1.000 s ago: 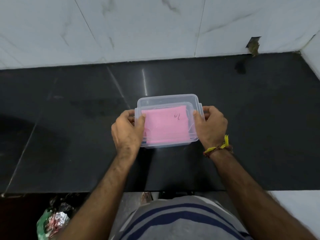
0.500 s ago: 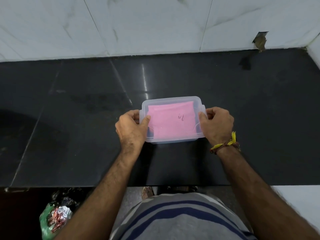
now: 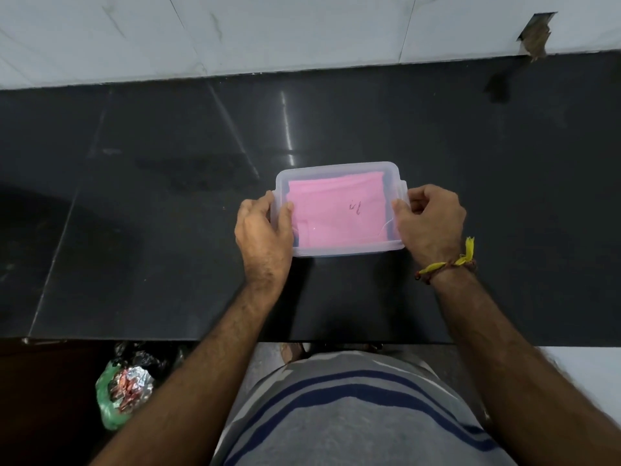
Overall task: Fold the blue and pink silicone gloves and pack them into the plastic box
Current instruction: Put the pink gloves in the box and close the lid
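A clear plastic box with its translucent lid on sits on the black counter, near the middle. Through the lid I see a folded pink glove with a small dark mark on it, lying flat on top. A thin dark blue edge shows along the pink one's right side. My left hand grips the box's left end, thumb on the lid. My right hand grips the right end at the latch tab, thumb on the lid.
The black stone counter runs wall to wall, with a white marble wall behind it. A broken hole is in the wall at the far right. Below the counter edge, a green bag of rubbish lies on the floor.
The box sits a little further from me on the counter than a second ago. Both hands stay clamped on its ends.
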